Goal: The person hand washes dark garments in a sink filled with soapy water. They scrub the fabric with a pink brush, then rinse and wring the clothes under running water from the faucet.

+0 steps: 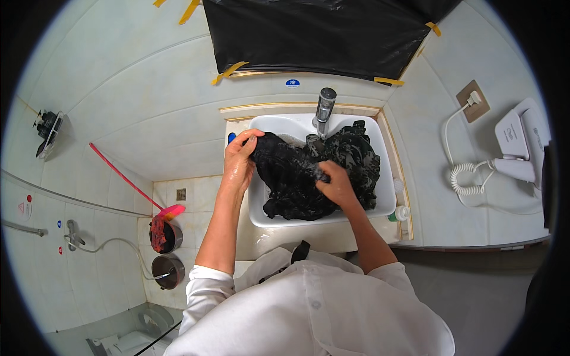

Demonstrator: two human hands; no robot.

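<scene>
A wet black garment (291, 184) lies bunched in the left and middle of the white sink (389, 178). My left hand (240, 159) grips its upper left edge, thumb and fingers pinched together, and lifts that part near the sink's left rim. On the garment's right side my right hand (336, 184) presses with curled fingers, slightly blurred; the cloth bunches beneath it. Behind and to the right of that hand sits a second dark, soapy cloth (359, 160) with white suds. Above the sink's back edge stands a chrome faucet (325, 110); no running water shows from it.
A white-capped green bottle (401, 214) stands right of the sink. On the right wall hangs a hair dryer (513, 169) with a coiled cord. Two buckets (172, 237) and a pink-handled broom (127, 181) are at left. Black sheeting (320, 38) covers the back wall.
</scene>
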